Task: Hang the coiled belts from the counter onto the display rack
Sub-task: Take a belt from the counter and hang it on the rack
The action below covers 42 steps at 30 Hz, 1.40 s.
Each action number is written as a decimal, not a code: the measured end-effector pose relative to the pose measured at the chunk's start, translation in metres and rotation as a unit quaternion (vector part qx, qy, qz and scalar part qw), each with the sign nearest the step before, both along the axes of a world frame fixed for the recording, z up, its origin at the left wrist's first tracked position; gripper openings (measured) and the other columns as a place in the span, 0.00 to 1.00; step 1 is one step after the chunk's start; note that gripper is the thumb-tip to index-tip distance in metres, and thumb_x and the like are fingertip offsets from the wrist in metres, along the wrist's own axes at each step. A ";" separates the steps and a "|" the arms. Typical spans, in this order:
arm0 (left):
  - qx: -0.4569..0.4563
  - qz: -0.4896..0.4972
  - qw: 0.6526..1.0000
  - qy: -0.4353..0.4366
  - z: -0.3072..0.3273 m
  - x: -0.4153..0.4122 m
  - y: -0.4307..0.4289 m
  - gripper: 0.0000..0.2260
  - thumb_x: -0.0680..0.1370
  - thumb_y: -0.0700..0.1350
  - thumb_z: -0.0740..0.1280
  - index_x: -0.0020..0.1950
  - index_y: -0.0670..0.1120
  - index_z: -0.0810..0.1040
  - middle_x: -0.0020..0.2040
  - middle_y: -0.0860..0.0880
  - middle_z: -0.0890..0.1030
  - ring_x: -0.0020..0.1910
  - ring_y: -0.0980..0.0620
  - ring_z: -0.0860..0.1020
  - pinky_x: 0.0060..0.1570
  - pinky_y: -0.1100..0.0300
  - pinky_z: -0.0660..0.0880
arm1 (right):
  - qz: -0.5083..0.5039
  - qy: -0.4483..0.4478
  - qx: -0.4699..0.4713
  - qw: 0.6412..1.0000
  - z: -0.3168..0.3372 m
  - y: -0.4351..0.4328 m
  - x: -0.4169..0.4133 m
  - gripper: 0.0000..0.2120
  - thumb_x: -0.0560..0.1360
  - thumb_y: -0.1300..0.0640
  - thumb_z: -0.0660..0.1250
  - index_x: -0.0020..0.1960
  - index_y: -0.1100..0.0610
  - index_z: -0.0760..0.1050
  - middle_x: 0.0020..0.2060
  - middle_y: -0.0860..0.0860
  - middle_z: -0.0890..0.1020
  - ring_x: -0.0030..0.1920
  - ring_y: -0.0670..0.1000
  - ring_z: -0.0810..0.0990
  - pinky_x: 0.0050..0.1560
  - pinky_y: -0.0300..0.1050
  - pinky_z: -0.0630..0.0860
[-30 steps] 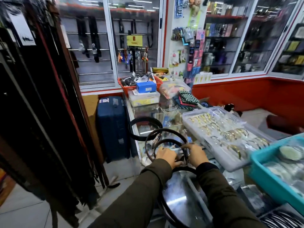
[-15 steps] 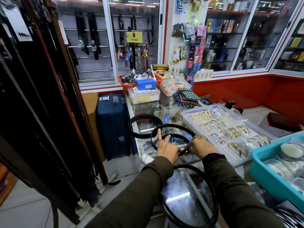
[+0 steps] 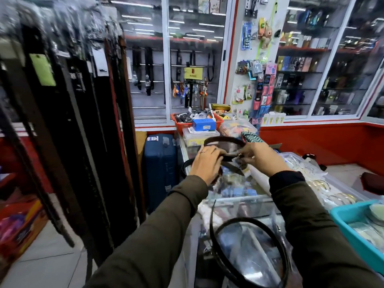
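Lifting a coiled belt [image 3: 223, 141] clear of the glass counter [image 3: 234, 199], a person grips it with both hands: the left hand [image 3: 205, 163] closed over the strap, the right hand [image 3: 260, 160] pinching the buckle end. The display rack [image 3: 68, 132] of hanging belts stands well apart to the left. Uncoiling fully before carrying it across would likely prevent snagging; another belt [image 3: 249, 254] lies nearer on the counter.

**Both hands raised, closed in grips**

Left hand [image 3: 204, 163]: held forward at chest height, back facing the camera, fingers curled over in a closed grip, ring visible on one finger. Right hand [image 3: 259, 157]: level with the left and near it, fingers pinched toward it. Both forearms extended, sleeved to the wrists.
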<state>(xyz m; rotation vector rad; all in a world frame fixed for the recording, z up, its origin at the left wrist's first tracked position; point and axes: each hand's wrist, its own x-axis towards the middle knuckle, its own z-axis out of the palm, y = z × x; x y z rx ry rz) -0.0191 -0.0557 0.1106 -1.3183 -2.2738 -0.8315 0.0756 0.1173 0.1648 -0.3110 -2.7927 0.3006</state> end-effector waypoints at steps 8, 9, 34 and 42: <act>0.262 0.086 0.961 0.018 0.048 -0.022 -0.095 0.14 0.83 0.43 0.61 0.67 0.46 0.78 0.66 0.42 0.72 0.68 0.46 0.70 0.72 0.59 0.65 | 0.171 0.102 -0.149 0.969 0.055 -0.099 -0.046 0.05 0.75 0.58 0.74 0.49 0.58 0.85 0.35 0.50 0.83 0.33 0.43 0.82 0.33 0.34 0.77; 0.273 0.101 0.956 0.024 0.050 -0.022 -0.108 0.14 0.83 0.44 0.61 0.68 0.46 0.76 0.66 0.43 0.71 0.68 0.47 0.70 0.71 0.59 0.66 | 0.187 0.100 -0.184 0.960 0.057 -0.113 -0.052 0.04 0.75 0.58 0.74 0.48 0.58 0.84 0.35 0.51 0.84 0.33 0.44 0.82 0.37 0.37 0.82; 0.504 0.127 0.811 -0.267 0.042 -0.022 -0.288 0.14 0.77 0.41 0.73 0.62 0.40 0.82 0.54 0.45 0.85 0.57 0.50 0.83 0.60 0.57 0.78 | 0.360 0.065 -0.501 0.785 0.011 -0.300 -0.113 0.13 0.76 0.64 0.71 0.60 0.55 0.82 0.47 0.52 0.88 0.47 0.51 0.88 0.48 0.43 0.85; 0.564 0.104 0.780 -0.248 0.109 -0.040 -0.329 0.11 0.74 0.40 0.75 0.56 0.43 0.84 0.46 0.48 0.87 0.47 0.52 0.86 0.46 0.58 0.84 | 0.374 0.136 -0.576 0.714 0.062 -0.357 -0.143 0.14 0.75 0.64 0.73 0.60 0.61 0.82 0.45 0.59 0.88 0.45 0.53 0.88 0.45 0.44 0.84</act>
